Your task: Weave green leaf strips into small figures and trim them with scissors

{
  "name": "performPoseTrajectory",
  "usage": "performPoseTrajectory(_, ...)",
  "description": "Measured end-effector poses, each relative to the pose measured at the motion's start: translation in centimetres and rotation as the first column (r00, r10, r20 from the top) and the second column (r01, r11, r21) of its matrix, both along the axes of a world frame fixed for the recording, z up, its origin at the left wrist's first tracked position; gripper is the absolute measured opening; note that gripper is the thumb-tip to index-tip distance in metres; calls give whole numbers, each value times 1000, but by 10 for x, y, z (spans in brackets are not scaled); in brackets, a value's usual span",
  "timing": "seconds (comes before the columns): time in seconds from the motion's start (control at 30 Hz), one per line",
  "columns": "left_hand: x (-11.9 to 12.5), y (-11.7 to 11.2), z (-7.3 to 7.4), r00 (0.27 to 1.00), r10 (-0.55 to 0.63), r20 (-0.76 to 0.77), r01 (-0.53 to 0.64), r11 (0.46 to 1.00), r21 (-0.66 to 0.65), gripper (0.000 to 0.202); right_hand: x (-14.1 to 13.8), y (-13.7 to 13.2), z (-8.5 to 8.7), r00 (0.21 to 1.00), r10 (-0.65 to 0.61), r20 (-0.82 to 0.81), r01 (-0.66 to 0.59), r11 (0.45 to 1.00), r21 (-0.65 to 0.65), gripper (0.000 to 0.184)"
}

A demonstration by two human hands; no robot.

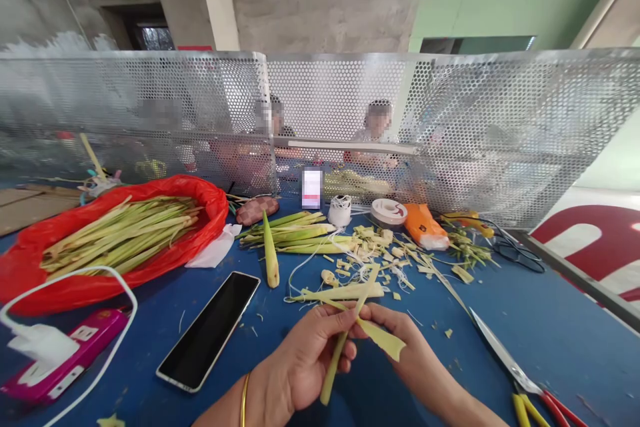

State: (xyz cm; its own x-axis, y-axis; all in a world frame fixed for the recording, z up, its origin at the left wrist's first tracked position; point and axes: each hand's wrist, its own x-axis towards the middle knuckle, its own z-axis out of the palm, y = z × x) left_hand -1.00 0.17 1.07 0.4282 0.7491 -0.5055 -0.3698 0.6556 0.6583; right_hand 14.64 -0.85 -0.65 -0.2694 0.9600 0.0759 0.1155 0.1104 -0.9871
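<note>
My left hand (316, 347) pinches a pale green leaf strip (334, 373) between thumb and fingers, with a gold bangle on the wrist. The strip runs from below the palm up past the thumb. My right hand (395, 333) closes on a second, wider leaf piece (384, 339) that crosses the first; its fingertips meet the left ones. Just beyond the hands lies a peeled leaf sheath (345, 291) with white thread near it. A pointed leaf bud (271, 253) lies farther left. Scissors (515, 367) with red and yellow handles rest at the right.
A red bag (210, 203) of long leaf strips (120, 233) stands left, with a purple power strip (65, 373) before it. A black phone (210, 327) lies by my left arm. Thread spool (340, 212), tape roll (389, 211) and orange packet (425, 225) line the perforated screen (340, 93); people sit behind.
</note>
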Motion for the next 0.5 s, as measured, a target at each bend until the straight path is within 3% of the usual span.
performPoseTrajectory(0.1,-2,0,3,999,-26,20,27,999,-33,30,2,0,-1,997,-27,72,24,999,46,30)
performPoseTrajectory(0.17,-2,0,4,999,-31,17,31,999,-32,28,4,-2,0,986,-66,155,41,986,160,28)
performPoseTrajectory(0.3,-1,3,2,998,35,-51,-37,998,-47,16,4,-5,0,932,-165,324,17,910,414,30)
performPoseTrajectory(0.5,-1,8,-3,991,97,-91,-107,988,-114,13,2,-4,-10,866,-256,431,29,884,467,30)
